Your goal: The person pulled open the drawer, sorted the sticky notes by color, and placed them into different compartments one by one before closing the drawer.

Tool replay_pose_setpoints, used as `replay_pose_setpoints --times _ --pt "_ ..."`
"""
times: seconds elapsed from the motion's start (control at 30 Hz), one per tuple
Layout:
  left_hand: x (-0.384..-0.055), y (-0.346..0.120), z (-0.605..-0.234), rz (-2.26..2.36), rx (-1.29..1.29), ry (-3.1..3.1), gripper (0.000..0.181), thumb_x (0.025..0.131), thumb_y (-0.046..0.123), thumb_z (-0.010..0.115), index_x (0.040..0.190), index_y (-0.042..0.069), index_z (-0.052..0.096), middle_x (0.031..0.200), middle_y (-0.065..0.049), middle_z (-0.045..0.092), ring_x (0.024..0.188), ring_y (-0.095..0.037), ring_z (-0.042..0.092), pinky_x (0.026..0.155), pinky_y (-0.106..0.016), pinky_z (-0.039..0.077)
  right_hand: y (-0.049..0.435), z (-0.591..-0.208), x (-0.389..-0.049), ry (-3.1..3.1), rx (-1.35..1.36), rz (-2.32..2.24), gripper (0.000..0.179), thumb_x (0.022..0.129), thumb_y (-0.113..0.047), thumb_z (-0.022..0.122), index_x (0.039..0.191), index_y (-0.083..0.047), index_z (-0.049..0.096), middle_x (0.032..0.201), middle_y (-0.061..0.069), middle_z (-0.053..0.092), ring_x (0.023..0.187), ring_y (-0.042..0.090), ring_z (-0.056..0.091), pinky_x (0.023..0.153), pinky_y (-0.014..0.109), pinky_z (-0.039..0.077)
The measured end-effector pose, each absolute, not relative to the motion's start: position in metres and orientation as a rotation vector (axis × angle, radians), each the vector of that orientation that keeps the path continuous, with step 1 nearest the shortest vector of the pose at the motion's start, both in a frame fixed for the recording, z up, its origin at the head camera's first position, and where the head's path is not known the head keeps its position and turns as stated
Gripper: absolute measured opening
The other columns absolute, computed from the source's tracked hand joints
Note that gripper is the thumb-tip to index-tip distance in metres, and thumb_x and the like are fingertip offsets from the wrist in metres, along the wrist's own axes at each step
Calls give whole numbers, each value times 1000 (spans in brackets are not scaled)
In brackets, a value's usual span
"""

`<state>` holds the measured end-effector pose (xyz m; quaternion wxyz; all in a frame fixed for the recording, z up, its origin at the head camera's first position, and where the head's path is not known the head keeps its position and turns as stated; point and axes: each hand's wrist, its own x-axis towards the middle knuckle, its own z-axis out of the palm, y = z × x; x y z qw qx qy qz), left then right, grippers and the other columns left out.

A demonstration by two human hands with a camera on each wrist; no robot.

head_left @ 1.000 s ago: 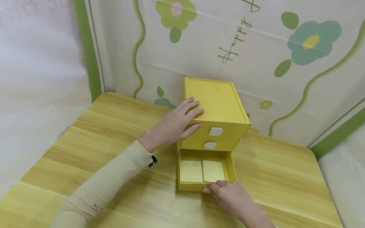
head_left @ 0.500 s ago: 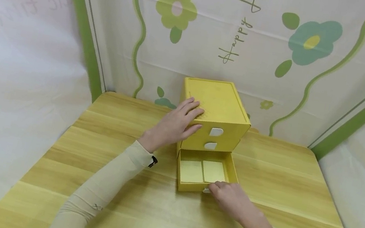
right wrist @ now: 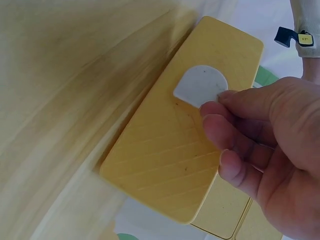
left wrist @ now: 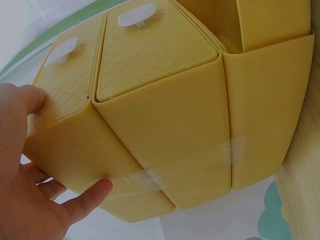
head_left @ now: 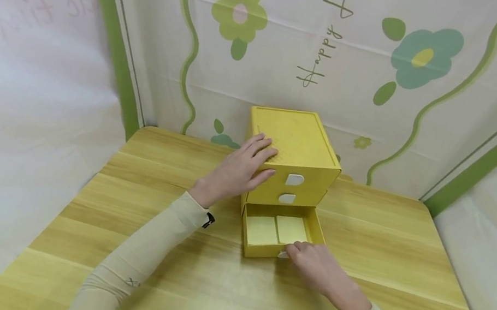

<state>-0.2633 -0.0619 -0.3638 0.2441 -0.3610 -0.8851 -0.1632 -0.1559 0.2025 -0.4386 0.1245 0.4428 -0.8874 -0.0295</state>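
Note:
A yellow three-drawer box (head_left: pixel 297 136) stands at the back of the table, its bottom drawer (head_left: pixel 256 252) pulled out. Two pale yellow paper pads (head_left: pixel 263 231) lie side by side in that drawer. My left hand (head_left: pixel 239 165) rests on the box's top left front corner, fingers spread over the top and thumb at the front face, as the left wrist view also shows. With thumb and forefinger my right hand (head_left: pixel 316 266) pinches the bottom drawer's white tab handle (right wrist: pixel 201 86). Both upper drawers are closed, each with a white tab.
The wood-grain table (head_left: pixel 185 288) reaches out on both sides of the box. Close behind it hangs a white curtain (head_left: pixel 288 45) with printed flowers, and more white sheeting (head_left: pixel 22 109) hangs at the sides. Clear tape (left wrist: pixel 150 177) runs along the box's side.
The bottom drawer has slid slightly inward, with my right hand moving along on its handle. My left hand has stayed in place on the box.

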Motion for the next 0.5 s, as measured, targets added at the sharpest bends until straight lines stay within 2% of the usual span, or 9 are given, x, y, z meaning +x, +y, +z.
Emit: replay_pose_setpoints --times 0.5 --pt "-262 -63 -364 -450 -987 -2409 46 102 38 51 136 8 52 147 -18 46 144 -36 34 119 -41 32 198 -438 -169 -2552 1273 -49 17 82 -5 74 75 -13 62 60 -5 56 50 2 40 41 17 28"
